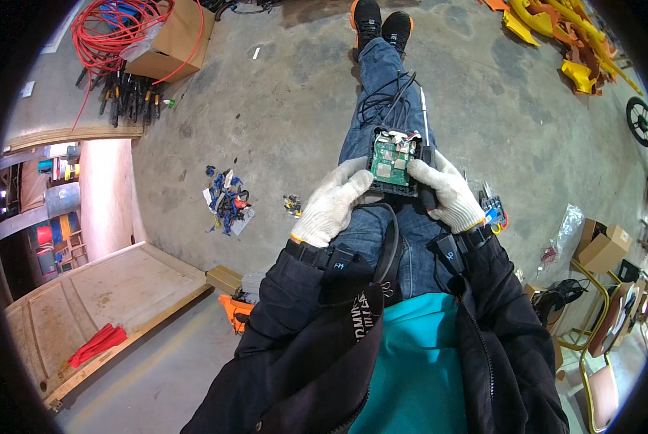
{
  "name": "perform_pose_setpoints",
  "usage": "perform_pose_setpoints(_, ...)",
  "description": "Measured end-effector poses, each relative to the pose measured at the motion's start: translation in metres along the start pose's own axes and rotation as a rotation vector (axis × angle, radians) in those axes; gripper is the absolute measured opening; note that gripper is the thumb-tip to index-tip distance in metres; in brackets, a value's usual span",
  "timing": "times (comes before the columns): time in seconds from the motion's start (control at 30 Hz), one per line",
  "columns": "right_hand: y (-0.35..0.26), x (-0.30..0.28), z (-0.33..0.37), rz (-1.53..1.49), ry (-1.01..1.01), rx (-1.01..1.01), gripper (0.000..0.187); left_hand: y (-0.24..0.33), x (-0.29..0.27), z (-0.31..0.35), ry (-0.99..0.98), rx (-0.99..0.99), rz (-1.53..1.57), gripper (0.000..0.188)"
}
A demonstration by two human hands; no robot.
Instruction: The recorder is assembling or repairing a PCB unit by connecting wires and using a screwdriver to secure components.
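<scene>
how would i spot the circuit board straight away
Find the blue jeans down the middle of the picture. Over them, the white-gloved left hand and right hand hold an open black case, with the circuit board inside. It is the flat green rectangle with pale square chips, unlike the dark cables just beyond it.

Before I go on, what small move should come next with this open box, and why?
I'd probably settle the open box into the left hand, freeing the right hand to turn what looks like a screwdriver. Both hands hold the box, thumbs near the circuit board's edges; the screwdriver seems tucked in the right, its shaft pointing away toward the shoes.
</scene>
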State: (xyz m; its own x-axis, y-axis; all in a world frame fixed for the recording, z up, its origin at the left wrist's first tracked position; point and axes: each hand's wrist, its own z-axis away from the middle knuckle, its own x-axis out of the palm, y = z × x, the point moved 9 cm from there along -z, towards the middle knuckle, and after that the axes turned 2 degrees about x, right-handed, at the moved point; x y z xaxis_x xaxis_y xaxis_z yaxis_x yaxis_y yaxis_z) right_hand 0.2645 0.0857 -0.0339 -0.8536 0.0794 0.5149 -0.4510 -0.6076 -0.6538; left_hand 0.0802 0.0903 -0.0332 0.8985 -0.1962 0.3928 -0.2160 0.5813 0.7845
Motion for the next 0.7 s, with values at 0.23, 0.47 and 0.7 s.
perform_pose_setpoints(0.23,-0.001,0.002,0.0,-0.025,0.026,-0.057,0.041,-0.006,-0.005,-0.003,0.028,-0.033,0.054,0.05)
perform_pose_setpoints(0.47,0.012,-0.009,-0.012,0.0,0.025,-0.067,0.038,-0.006,-0.006,-0.004,0.017,-0.031,0.084,0.052)
perform_pose_setpoints(0.7,0.003,0.0,-0.003,-0.021,0.05,-0.062,0.039,-0.002,-0.002,0.001,0.042,-0.05,0.047,0.057)
